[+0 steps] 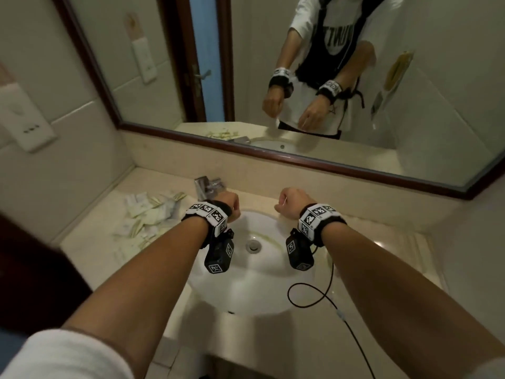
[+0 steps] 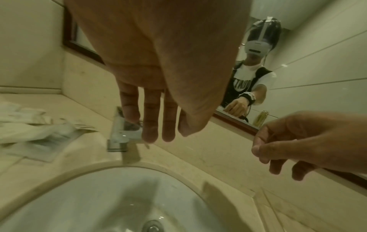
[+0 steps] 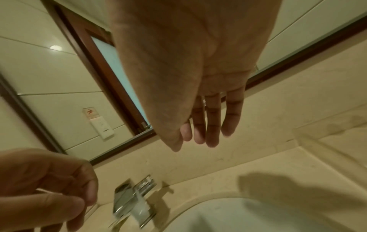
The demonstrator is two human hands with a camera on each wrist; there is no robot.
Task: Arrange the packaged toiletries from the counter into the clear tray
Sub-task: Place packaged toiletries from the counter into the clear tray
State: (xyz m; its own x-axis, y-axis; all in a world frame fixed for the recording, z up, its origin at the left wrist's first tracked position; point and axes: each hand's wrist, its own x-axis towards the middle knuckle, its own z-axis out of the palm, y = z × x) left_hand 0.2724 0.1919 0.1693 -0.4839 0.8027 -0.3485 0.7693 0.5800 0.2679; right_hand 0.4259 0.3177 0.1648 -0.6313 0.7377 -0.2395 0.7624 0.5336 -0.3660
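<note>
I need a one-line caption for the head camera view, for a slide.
Both hands, left hand and right hand, raised above the sink; packaged toiletries lie scattered on the counter beside the faucet.

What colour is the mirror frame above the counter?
Dark reddish-brown wood; the mirror frame shows best in the head view.

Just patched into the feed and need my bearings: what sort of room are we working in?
A bathroom, probably a hotel's. A white oval ceramic sink is set into a beige stone counter, with a chrome tap behind it and a dark-wood-framed wall mirror above. A heap of white toiletry packets lies left of the sink.
</note>
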